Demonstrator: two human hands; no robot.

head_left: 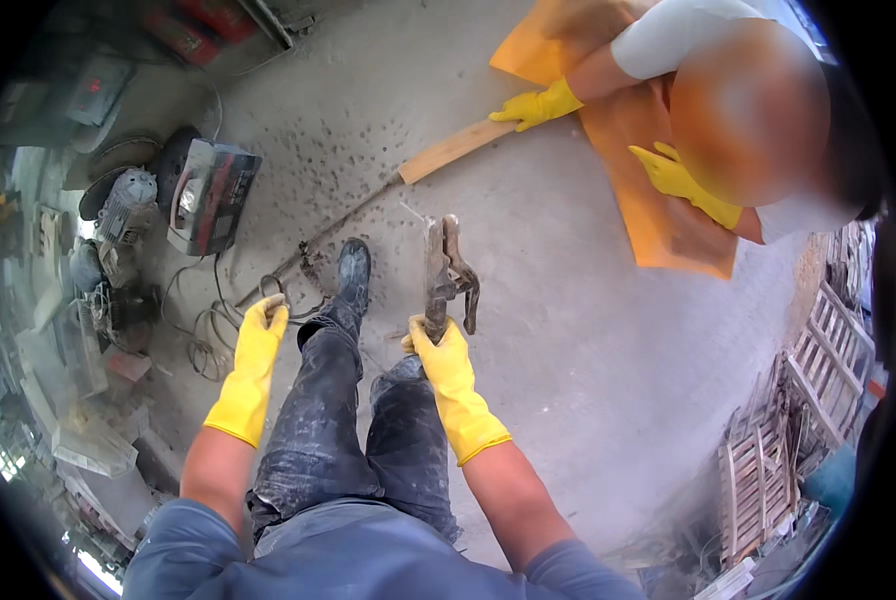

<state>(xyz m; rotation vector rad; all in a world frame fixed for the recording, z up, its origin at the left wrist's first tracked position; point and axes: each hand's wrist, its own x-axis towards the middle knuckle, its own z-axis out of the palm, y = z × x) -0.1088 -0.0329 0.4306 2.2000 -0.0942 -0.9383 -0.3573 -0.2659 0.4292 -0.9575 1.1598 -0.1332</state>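
Note:
Both my hands wear yellow rubber gloves. My right hand point(438, 345) is closed round the lower end of a rusty, dirt-coated metal clamp point(438, 268). The clamp points away from me, with two jaws at the top and a bent lever on its right side. My left hand point(262, 325) is held out over the floor near some cables, its fingers curled together; what they hold, if anything, does not show. Ahead, a co-worker's yellow-gloved hand point(538, 106) grips the end of a wooden board point(458, 151), whose near end meets a long dark bar point(353, 212).
At left stands a boxy black-and-red machine point(216, 200) beside a grey motor point(128, 204). Cables point(206, 335) loop over the concrete floor. An orange apron or sheet point(648, 190) hangs on the co-worker at upper right. Wooden pallets point(758, 480) lean at the right.

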